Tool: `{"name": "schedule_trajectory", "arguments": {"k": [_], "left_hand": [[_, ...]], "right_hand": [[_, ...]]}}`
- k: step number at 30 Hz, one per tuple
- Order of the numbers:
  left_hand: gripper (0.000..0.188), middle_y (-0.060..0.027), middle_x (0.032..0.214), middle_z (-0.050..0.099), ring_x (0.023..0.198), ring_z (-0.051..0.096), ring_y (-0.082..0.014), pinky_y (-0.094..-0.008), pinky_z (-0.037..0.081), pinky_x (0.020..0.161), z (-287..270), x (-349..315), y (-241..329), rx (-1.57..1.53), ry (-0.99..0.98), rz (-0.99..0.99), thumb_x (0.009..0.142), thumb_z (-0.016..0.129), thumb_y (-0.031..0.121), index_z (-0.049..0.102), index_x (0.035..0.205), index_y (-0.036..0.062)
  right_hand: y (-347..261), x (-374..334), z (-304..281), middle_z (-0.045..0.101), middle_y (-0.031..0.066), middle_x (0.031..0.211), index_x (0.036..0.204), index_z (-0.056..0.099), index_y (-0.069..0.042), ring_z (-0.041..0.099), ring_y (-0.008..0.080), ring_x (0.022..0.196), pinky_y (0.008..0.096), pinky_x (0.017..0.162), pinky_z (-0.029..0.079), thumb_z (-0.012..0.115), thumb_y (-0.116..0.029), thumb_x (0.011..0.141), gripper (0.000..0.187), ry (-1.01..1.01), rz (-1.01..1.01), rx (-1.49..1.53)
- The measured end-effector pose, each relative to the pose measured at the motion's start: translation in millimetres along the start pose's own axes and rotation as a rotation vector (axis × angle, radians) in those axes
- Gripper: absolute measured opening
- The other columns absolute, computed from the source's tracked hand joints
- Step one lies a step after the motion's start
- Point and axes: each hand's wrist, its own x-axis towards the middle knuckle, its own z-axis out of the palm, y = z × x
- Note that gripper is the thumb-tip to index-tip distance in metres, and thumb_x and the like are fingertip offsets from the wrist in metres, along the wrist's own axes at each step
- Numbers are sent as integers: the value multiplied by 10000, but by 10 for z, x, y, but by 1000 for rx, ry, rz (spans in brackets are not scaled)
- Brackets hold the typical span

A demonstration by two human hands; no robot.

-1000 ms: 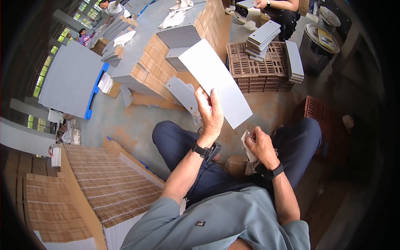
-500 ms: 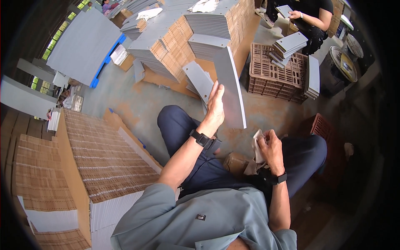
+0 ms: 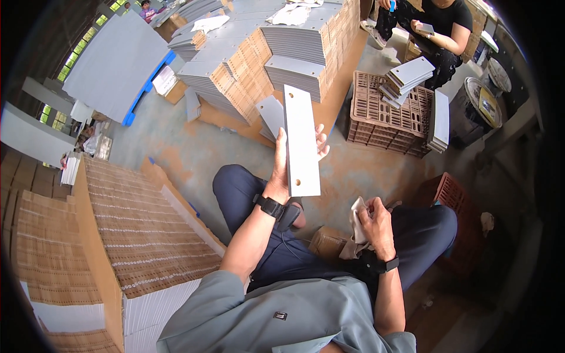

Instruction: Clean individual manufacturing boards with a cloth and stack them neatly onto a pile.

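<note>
— Right, what have I got in hand?

— Item one: my left hand [image 3: 282,170], fingers curled round the back of a long flat grey board with small drilled holes [image 3: 302,141], gripping it along its left edge. It stands upright and nearly edge-on, at twelve o'clock from my knees.

— And the other hand?

— Item two: my right hand [image 3: 374,220], at four o'clock from the board, fingers closed loosely on a crumpled pale cloth [image 3: 356,226] over my lap.

— Surroundings?

— Item three: a brown slatted plastic crate [image 3: 376,120] at two o'clock, carrying stacked grey panels [image 3: 409,76]. Item four: layered piles of grey sheets and cardboard [image 3: 259,65] at eleven o'clock. Item five: a seated co-worker [image 3: 438,23] beyond the crate.

— Risks?

— I judge the grip one-sided: held by one edge only, the tall board could swing or slip downward onto my legs. The cloth, loosely bunched, might drop.
</note>
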Motion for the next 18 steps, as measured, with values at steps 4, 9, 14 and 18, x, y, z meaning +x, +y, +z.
{"name": "schedule_trajectory", "arguments": {"k": [4, 9, 14, 18], "left_hand": [[598, -207, 1324, 579, 1190, 606, -321, -463, 505, 1019, -101, 140, 65, 189, 87, 41, 993, 570, 380, 451, 1388, -53], [521, -199, 1222, 660, 1156, 637, -293, -431, 528, 984, -905, 636, 654, 737, 557, 199, 1019, 595, 349, 539, 1327, -68], [637, -223, 1327, 589, 1163, 633, -287, -438, 557, 947, -1559, 979, 1200, 1097, 912, 337, 1029, 569, 429, 431, 1396, -74], [711, -279, 1534, 366, 1377, 455, -338, -430, 399, 1136, -1668, 1101, 1160, 1180, 902, 306, 1041, 519, 435, 308, 1485, -79]], "right_hand": [[52, 30, 17, 647, 247, 807, 958, 559, 33, 648, 408, 743, 442, 693, 521, 648, -129, 904, 193, -2, -16, -12], [47, 75, 24, 625, 242, 794, 952, 545, 29, 628, 405, 741, 446, 690, 508, 647, -119, 905, 185, -7, -35, -17], [18, 106, 91, 624, 224, 796, 956, 538, 27, 621, 378, 728, 433, 685, 506, 647, -95, 904, 171, -13, -81, 2], [36, 75, 62, 630, 218, 812, 960, 539, 25, 628, 367, 736, 432, 690, 509, 648, -89, 906, 167, -32, -36, 13]]}}
